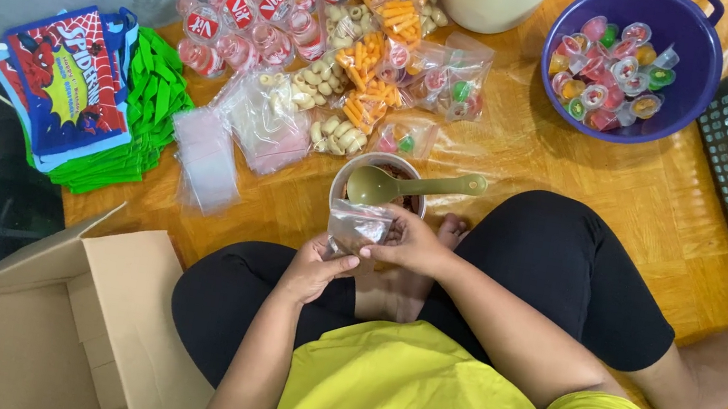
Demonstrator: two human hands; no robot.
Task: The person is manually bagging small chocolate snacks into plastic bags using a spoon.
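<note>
From the head camera, the person sits cross-legged on an orange mat [581, 170], both forearms bent inward so the hands meet over the lap. The left hand [313, 269] cups a small clear bag [355, 227] from below, thumb and fingers pinched on its lower edge. The right hand [411, 242] comes in from the other side, wrist cocked, its fingers gripping the bag's top edge (the mouth looks held apart, though I cannot tell how wide). The bag hangs just in front of a small bowl [344, 178], where a green spoon [415, 186] rests across the rim. Beyond lie packets of snacks [353, 87] and a purple basin [694, 52] of jelly cups. An open cardboard box [77, 325] stands at the person's left knee.
</note>
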